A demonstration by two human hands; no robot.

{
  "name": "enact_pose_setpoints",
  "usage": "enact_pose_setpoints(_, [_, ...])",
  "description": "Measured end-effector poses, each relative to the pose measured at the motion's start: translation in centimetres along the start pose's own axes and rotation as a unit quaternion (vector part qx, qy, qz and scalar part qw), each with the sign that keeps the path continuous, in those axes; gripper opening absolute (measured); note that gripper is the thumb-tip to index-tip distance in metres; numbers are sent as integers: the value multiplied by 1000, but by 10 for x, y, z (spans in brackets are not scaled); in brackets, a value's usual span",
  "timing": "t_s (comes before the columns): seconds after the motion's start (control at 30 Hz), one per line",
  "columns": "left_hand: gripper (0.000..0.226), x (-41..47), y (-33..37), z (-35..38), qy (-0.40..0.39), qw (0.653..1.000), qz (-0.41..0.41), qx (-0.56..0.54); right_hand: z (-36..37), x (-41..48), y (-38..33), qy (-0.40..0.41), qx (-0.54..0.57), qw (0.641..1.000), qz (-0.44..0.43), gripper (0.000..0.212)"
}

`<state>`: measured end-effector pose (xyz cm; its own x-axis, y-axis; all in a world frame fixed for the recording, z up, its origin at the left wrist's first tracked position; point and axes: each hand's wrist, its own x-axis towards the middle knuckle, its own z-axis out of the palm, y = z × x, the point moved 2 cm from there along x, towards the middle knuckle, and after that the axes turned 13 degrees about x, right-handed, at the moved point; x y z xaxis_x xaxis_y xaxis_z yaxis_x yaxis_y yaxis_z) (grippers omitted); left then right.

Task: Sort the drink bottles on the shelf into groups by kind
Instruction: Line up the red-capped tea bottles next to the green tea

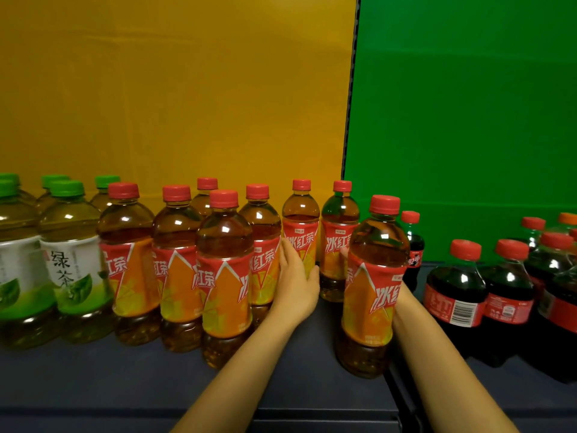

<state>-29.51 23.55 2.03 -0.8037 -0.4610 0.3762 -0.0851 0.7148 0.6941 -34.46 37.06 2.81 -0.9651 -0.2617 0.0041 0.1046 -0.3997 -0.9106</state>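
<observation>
- Lots of plastic drink bottles stand on a dark blue-grey shelf (pixel 125 385).
- At the left are green tea bottles with green caps and white and green labels (pixel 73 264). They stand close together.
- In the middle are brown iced tea bottles with red caps and red and orange labels (pixel 178 270). Some are in front and some are behind.
- At the right are dark cola bottles with red caps and red labels (pixel 456 295).
- One small cola bottle (pixel 413 245) stands further back.
- The person's left hand (pixel 296 282) is at the back row. Its fingers and thumb curl round a back iced tea bottle (pixel 301 226), low down, and grip it.
- The right hand (pixel 402 296) is mostly hidden behind the front iced tea bottle (pixel 374 276). This bottle is apart from the others and nearest to me.
- Fingertips (pixel 344 254) peek out on that bottle's left side, so the right hand wraps round it and holds it.
- I cannot tell if that bottle rests on the shelf or is lifted a bit.
- One more tea bottle (pixel 338 239) stands at the back between the two hands.
- Behind the bottles is a yellow wall (pixel 187 89), and beside it a green wall (pixel 468 104).
</observation>
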Motion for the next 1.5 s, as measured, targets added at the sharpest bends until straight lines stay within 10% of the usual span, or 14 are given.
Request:
enact_pose_setpoints(0.2, [37, -53, -19, -26, 83, 989, 110, -61, -6, -7, 0, -50, 64, 996, -26, 23])
enact_pose_setpoints(0.53, [89, -87, -28, -12, 87, 995, 47, -22, -33, -44, 23, -182, -71, 975, -110, 64])
enact_pose_setpoints(1.5, [99, -28, -27, 8, 134, 985, -109, -19, -15, 13, 38, -83, -297, 913, -265, 83])
